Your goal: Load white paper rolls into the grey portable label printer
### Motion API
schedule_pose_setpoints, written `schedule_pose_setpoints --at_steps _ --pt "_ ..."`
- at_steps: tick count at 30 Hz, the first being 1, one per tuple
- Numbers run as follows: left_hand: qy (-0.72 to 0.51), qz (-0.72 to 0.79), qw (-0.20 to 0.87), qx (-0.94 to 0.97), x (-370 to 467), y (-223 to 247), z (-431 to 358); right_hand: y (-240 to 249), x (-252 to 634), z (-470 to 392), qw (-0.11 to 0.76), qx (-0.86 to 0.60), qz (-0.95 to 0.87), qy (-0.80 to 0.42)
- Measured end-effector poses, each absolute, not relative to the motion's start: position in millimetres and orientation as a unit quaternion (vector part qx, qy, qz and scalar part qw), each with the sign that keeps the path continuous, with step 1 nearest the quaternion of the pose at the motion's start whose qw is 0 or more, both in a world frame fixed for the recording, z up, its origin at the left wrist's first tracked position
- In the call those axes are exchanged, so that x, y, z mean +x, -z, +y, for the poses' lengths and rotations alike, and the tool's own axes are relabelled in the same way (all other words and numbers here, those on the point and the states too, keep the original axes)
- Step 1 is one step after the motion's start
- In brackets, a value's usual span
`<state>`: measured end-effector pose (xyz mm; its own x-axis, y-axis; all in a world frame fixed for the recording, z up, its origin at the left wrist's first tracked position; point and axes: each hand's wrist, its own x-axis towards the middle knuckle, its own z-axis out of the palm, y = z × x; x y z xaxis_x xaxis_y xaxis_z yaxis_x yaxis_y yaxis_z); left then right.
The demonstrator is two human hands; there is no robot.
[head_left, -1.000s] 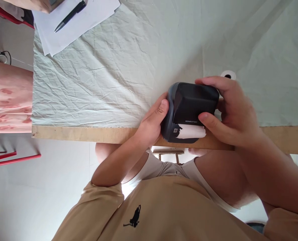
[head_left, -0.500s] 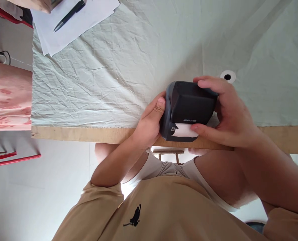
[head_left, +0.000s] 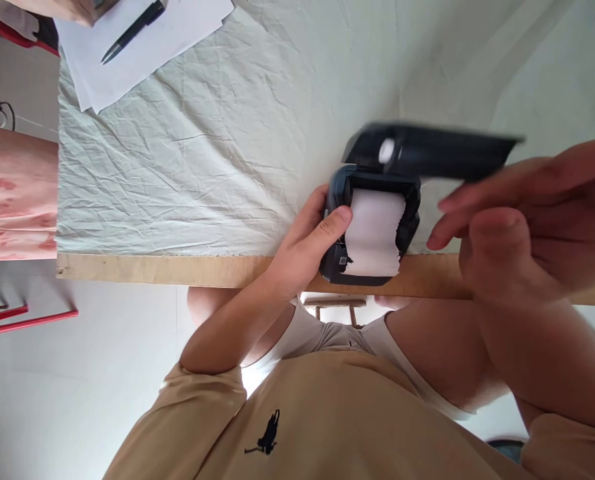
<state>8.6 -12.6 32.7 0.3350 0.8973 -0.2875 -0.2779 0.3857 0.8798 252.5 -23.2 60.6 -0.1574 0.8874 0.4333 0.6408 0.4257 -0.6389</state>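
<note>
A small black label printer [head_left: 333, 267] sits at the table's front edge with its black lid [head_left: 437, 152] raised and slightly blurred. White paper [head_left: 375, 233] with a ragged torn edge lies in its open bay. My left hand [head_left: 310, 243] grips the printer's left side, its thumb over the edge of the bay. To the right of the printer, my right hand [head_left: 522, 227] is lifted, fingers stretched out near the lid's underside; nothing shows in it.
White sheets [head_left: 177, 50] with a black pen [head_left: 133, 32] lie at the back left, beside part of a brown object [head_left: 72, 8]. A wrinkled pale green cloth [head_left: 202, 167] covers the table above its wooden front edge [head_left: 167, 268].
The printer's lid has swung up, showing the paper inside. My right hand has let go and moved right, and the small white roll is now hidden from view. My left thumb has shifted right.
</note>
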Motion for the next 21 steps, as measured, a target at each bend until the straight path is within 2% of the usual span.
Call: schedule_pose_setpoints --at_steps 3,5,8,10,14,21 --pt "-0.403 0.405 0.726 0.382 7.8 -32.0 -13.1 -57.7 246.8 -18.4 0.462 -0.496 -0.725 -0.121" --pt "-0.408 0.393 0.723 0.396 6.7 -30.7 -13.6 -53.9 243.6 -17.1 0.464 -0.487 -0.738 -0.060" --pt "-0.409 0.389 0.718 0.407 6.4 -29.9 -14.8 -51.5 240.2 -20.0 0.428 -0.487 -0.761 0.038" --pt "-0.402 0.399 0.718 0.404 7.5 -31.1 -15.7 -54.5 239.5 -23.8 0.377 -0.488 -0.785 0.057" --pt "-0.391 0.427 0.711 0.399 10.2 -34.8 -16.7 -65.2 240.8 -30.6 0.284 -0.493 -0.820 0.067" --pt "-0.396 0.383 0.721 0.421 5.6 -25.5 -14.6 -68.1 245.3 -30.4 0.246 -0.516 -0.820 0.021"
